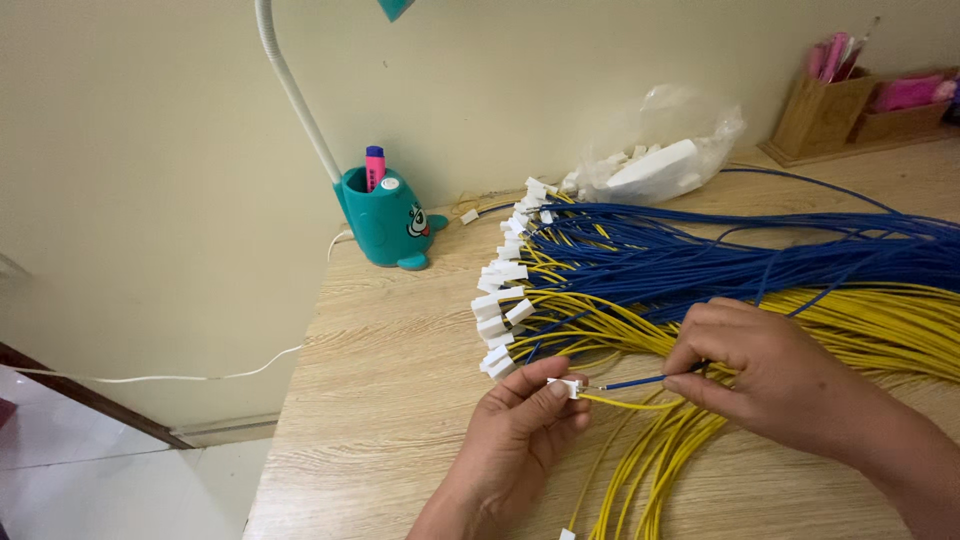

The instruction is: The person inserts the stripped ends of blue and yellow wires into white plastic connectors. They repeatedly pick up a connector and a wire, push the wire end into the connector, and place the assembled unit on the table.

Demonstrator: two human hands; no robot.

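Observation:
My left hand (525,435) pinches a small white plastic connector (565,386) between thumb and fingers. A blue wire (635,381) and a yellow wire (625,403) run out of that connector to the right. My right hand (760,375) grips the blue wire a short way from the connector. Behind the hands lies a big bundle of blue wires (720,250) and yellow wires (880,325), with several white connectors (500,305) fitted on their left ends.
A wooden table (390,400) carries everything. A teal desk lamp base (385,220) holding a pink marker stands at the back left, its white cord trailing off the edge. A clear bag of white connectors (660,160) and a wooden organiser (835,110) sit against the wall.

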